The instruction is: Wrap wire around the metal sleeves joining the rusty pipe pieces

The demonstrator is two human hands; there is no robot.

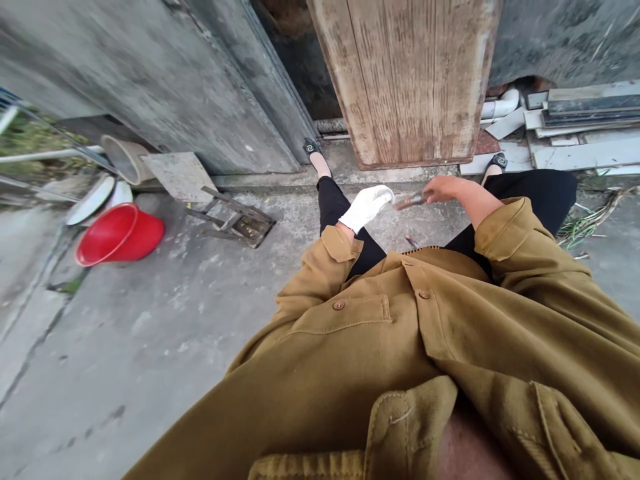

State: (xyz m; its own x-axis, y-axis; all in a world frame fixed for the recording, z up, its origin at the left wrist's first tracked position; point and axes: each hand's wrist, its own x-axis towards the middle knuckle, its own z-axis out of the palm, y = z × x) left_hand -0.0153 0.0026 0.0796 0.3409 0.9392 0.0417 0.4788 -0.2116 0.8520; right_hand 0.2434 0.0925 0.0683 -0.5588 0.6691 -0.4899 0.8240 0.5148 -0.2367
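My left hand [369, 206], in a white knitted glove, is held out over the ground between my knees. Its fingers are curled together, and whatever they may hold is too blurred to name. My bare right hand [442, 189] is closed round one end of a short, narrow, brownish object [410, 201], whose kind is smeared by motion. The object's far end points at the gloved fingertips, close to them; whether they touch I cannot tell. Below both hands, a small dark reddish thing [411, 241] shows on the ground, partly behind my jacket.
A worn wooden board [415, 80] leans upright ahead, between my feet. To the left are a small wooden stool [243, 223] lying tipped over, a red basin [120, 233] and a beige bucket [127, 160]. Stacked planks [590, 127] and a white pipe [503, 105] lie right.
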